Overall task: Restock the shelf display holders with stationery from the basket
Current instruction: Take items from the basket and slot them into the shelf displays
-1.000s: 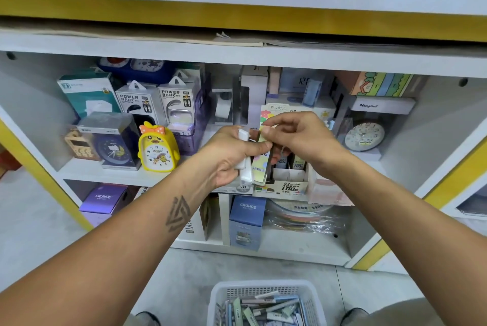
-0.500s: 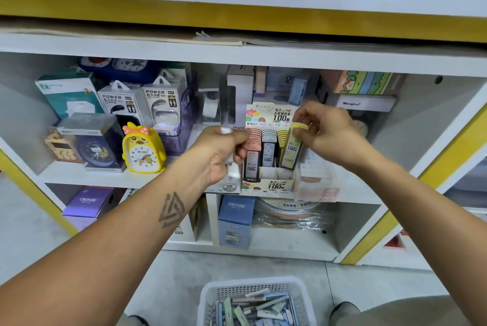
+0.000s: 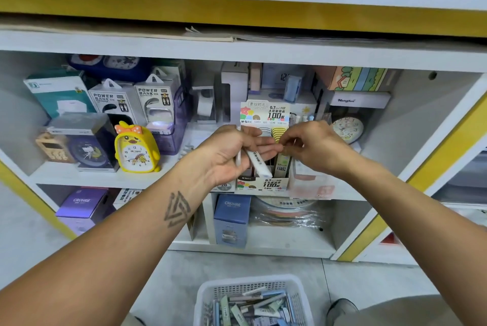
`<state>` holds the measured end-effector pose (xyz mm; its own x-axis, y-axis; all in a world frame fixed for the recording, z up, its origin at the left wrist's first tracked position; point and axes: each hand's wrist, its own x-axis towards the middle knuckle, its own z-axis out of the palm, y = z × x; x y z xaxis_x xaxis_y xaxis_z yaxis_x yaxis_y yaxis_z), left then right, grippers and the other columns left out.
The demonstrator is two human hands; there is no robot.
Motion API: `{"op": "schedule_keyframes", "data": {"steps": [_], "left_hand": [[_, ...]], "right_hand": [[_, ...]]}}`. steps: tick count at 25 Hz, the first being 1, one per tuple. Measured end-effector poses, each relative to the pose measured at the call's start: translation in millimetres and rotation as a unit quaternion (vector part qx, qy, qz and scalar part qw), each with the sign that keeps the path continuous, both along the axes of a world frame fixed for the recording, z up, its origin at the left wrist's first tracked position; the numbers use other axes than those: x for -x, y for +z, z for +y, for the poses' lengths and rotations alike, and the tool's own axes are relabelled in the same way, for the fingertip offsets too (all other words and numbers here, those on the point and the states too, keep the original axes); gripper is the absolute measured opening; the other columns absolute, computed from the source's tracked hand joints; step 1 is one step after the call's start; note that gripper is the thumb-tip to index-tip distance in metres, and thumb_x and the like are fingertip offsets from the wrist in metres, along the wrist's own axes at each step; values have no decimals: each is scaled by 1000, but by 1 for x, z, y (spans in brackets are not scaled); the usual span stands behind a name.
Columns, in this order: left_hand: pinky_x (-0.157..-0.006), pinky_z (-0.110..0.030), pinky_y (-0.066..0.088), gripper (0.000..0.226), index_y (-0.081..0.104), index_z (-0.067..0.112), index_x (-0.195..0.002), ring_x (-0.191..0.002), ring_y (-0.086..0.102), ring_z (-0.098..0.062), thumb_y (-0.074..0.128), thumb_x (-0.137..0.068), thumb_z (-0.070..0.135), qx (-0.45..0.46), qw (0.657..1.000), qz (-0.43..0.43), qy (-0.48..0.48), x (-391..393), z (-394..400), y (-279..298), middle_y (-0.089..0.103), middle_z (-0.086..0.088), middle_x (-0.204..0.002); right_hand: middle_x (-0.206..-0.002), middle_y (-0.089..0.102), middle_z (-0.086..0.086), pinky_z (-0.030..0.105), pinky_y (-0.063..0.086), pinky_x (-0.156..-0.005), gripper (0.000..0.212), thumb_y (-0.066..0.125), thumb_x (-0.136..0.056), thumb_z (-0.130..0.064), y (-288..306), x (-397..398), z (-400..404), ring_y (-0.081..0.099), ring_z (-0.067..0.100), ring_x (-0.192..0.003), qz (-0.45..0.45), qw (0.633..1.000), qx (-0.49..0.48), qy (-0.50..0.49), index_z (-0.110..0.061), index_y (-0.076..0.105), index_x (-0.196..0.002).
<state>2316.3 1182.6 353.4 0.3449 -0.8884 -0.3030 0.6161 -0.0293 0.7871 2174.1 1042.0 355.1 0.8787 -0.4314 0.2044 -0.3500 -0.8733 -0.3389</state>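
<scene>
- White lead-refill cases (image 3: 257, 163): two slim cases in the left hand (image 3: 226, 157), angled down in front of the display holder (image 3: 263, 183). Half a second ago the right hand was seating a yellow-green case in the holder's right slot; that case (image 3: 282, 165) now stands there, released.
- Meaning, as a judgement: one item stocked; the next is being passed between the hands.
- Left hand: palm turned up, fingers curled round the white cases.
- Right hand (image 3: 313, 148): drawn back to the left hand, fingertips (image 3: 286, 144) pinched at its fingertips; whether they have hold of a case, cannot tell.
- Display holder: on the middle shelf (image 3: 87, 177), beside the yellow duck clock (image 3: 136, 150).
- Basket (image 3: 253, 302): white mesh, on the floor below, stationery inside.
</scene>
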Motion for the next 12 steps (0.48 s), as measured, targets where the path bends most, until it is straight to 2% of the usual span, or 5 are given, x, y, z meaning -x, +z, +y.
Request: {"op": "schedule_keyframes", "data": {"steps": [2,4,6,9,12], "left_hand": [[-93,-51,55,49,48,-4,-120,-102,68,-46,35,-80,-30,22,1000,-17,-5,-1,1,-1,67,-34,-110],[-99,-50,50,47,49,-3,-119,-107,68,-41,38,-81,-29,40,999,-33,5,-4,1,-2,68,-30,-113],[-100,-46,51,43,51,-4,-116,-108,69,-36,40,-83,-28,55,997,-42,27,-5,2,1,69,-27,-114],[-102,-45,50,47,49,-9,-124,-111,68,-35,38,-83,-28,94,992,-25,74,-6,4,4,67,-29,-118],[-101,-49,50,42,49,-9,-124,-112,66,-37,40,-86,-26,126,987,-9,94,-8,9,8,65,-31,-120]], "right_hand": [[-96,70,-2,31,50,-78,14,69,-93,-21,-1,-3,1,62,18,-87,12,1000,14,-2,-20,76,-106],[-86,68,-4,27,47,-73,10,69,-93,-21,1,-6,4,62,19,-81,-48,998,-9,-28,-18,75,-101],[-74,69,1,29,50,-63,8,72,-91,-23,8,-9,10,65,20,-69,-120,980,-149,-54,-16,71,-94],[-76,74,14,24,46,-47,26,79,-86,-21,14,-12,25,65,18,-57,-117,928,-353,-23,-9,60,-99],[-80,75,17,27,51,-54,27,77,-85,-9,12,-18,39,70,24,-62,-78,898,-433,30,1,61,-104]]}}
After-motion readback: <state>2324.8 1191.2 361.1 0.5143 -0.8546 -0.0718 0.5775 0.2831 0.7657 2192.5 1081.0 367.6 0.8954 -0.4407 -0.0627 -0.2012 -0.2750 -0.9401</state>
